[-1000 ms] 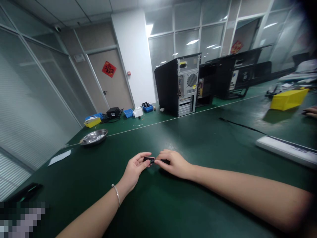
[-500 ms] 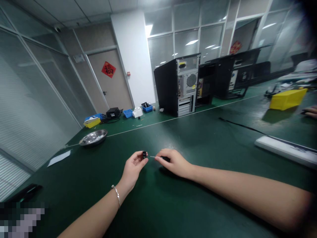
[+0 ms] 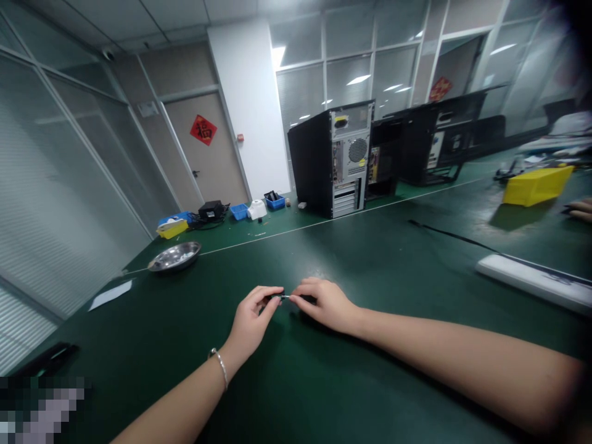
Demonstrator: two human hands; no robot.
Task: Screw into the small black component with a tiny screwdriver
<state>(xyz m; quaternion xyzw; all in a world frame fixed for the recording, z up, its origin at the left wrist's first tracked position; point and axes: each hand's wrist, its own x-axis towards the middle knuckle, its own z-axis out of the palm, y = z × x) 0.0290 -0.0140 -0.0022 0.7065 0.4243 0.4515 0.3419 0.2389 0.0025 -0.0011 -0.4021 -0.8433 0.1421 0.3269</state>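
Observation:
My left hand (image 3: 251, 317), with a silver bracelet on the wrist, pinches a small black part (image 3: 276, 295) between thumb and fingers. Most of that part is hidden by the fingers, so its kind cannot be made out. Opposite it, my right hand (image 3: 327, 303) is closed around a thin-shafted tool that looks like a small screwdriver (image 3: 287, 297). Its dark handle lies under the curled fingers, and the metal shaft points left, with its tip at the black part. Both hands are close together, low over the green table (image 3: 296, 382).
A metal bowl (image 3: 174, 258) with small pieces and a white sheet (image 3: 110, 295) lie to the left. Computer cases (image 3: 314, 160) stand at the back. On the right are a yellow bin (image 3: 536, 186), a white bar-shaped object (image 3: 531, 280), a black cable (image 3: 453, 235) and another person's hand (image 3: 581, 209).
My left hand has moved slightly right and turned the black part, closing the gap to the screwdriver tip. My right hand has hardly moved.

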